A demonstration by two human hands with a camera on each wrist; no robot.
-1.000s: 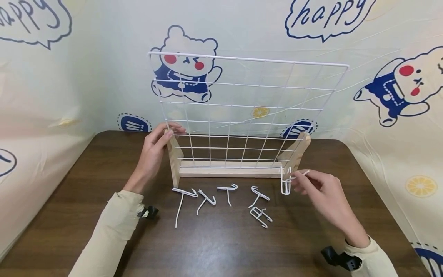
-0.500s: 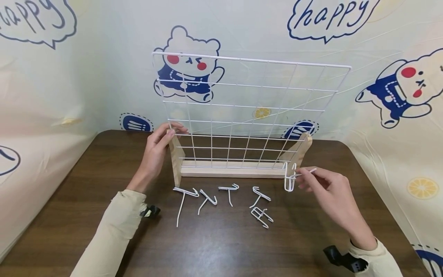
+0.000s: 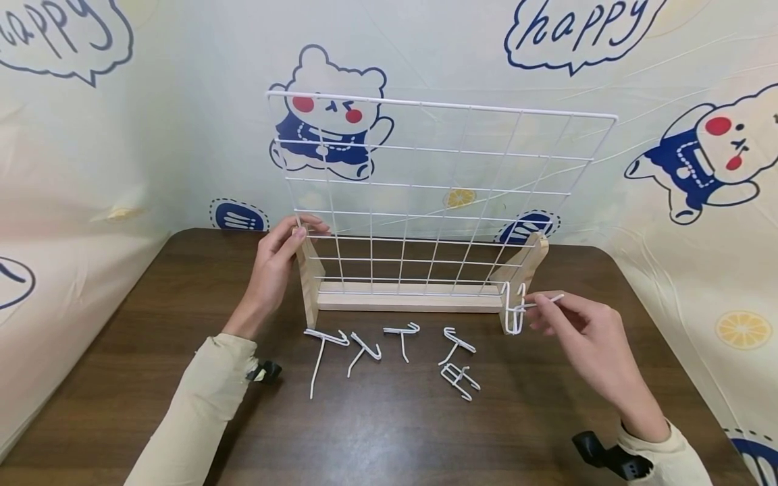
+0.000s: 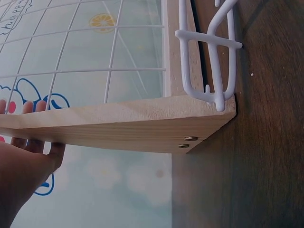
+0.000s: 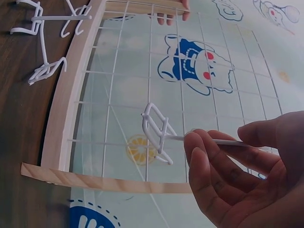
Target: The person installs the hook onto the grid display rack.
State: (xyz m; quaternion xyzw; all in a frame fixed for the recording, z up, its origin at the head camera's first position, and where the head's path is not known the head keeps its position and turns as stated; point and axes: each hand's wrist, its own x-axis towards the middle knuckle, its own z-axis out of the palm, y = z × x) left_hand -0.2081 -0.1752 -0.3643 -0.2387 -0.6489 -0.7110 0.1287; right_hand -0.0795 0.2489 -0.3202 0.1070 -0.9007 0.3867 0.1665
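Observation:
My left hand holds the upper end of the left wooden side piece of a white wire grid rack. In the left wrist view, the fingers of the left hand lie around that side piece. My right hand pinches the straight stem of a white wire display hook between thumb and fingers. The hook's bent frame points left, overlapping the foot of the right wooden side in the head view. Seen from the right wrist, the hook stands in front of the grid, near its right side piece.
Several loose white hooks lie on the brown table before the rack, among them a long-stemmed one at left and a double-pronged one at right. The rack's wooden base bar runs behind them. A printed cloth hangs behind.
My right hand has shifted a little to the right with the hook, which has gone slightly up too. The left hand keeps its hold on the rack's side.

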